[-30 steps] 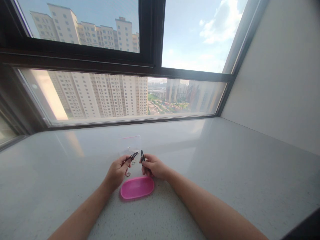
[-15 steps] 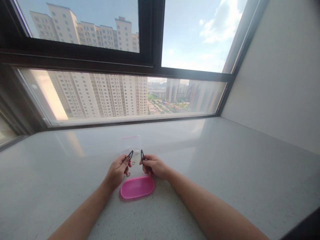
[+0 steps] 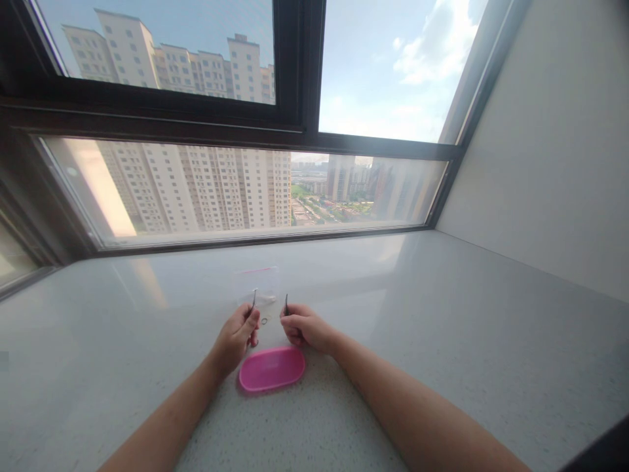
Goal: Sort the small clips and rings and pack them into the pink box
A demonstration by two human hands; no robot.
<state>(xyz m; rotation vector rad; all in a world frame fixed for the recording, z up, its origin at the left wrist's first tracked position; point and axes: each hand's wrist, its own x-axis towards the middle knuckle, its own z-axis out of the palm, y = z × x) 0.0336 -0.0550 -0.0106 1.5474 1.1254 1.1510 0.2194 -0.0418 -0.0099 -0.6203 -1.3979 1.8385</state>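
Observation:
Between the thumb and fingers of my left hand (image 3: pixel 239 333) is a dark snap hair clip (image 3: pixel 254 301), turned edge-on. My right hand (image 3: pixel 303 326) pinches a second dark hair clip (image 3: pixel 286 303), also seen from its thin side. The two clips stand apart, both pointing up. Just in front of me, below both hands, lies a pink oval tray (image 3: pixel 272 369) with nothing visible in it. A small ring-like item (image 3: pixel 264 321) rests on the counter between the hands. Another small thing near the left fingertips is partly hidden.
A clear plastic bag (image 3: pixel 258 278) with a pink seal strip lies flat beyond the hands. The speckled pale counter (image 3: pixel 417 341) reaches to a dark-framed window (image 3: pixel 304 141) at the back. A plain wall (image 3: pixel 550 164) bounds the right side.
Both hair clips have turned from showing their broad, open-centred faces to showing their thin edges. The hands have shifted only slightly and keep hold of them.

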